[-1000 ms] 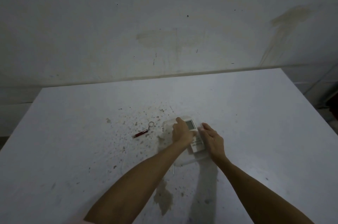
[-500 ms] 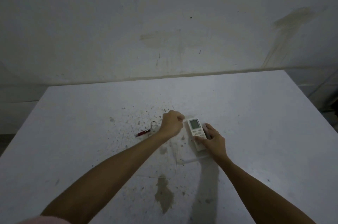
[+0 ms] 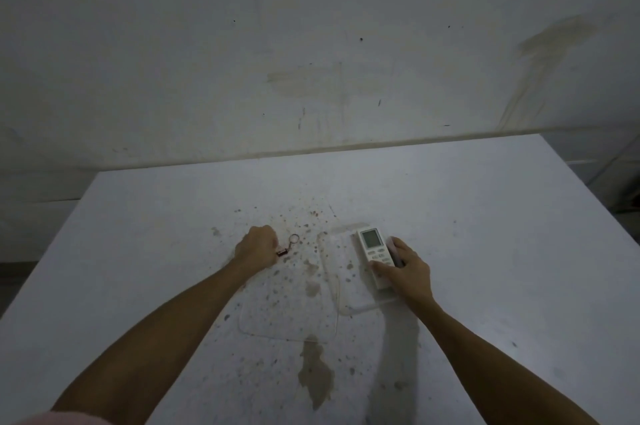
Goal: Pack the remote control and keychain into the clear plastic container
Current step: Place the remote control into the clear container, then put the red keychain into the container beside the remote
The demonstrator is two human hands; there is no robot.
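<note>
A white remote control with a small screen lies inside the clear plastic container at the table's middle right. My right hand rests on the remote's near end, fingers curled around it. The container's clear lid lies flat on the table to the left and nearer me. A keychain with a red body and a metal ring lies left of the container. My left hand is closed over the red end; the ring sticks out to the right.
The white table is stained with brown specks around the objects and a larger brown patch near me. A marked white wall stands behind the far edge. The table's right edge drops off toward dark floor.
My left hand has left the remote and container and moved left to the keychain, closing on its red end. My right hand stays on the remote, which now lies uncovered in the container.
</note>
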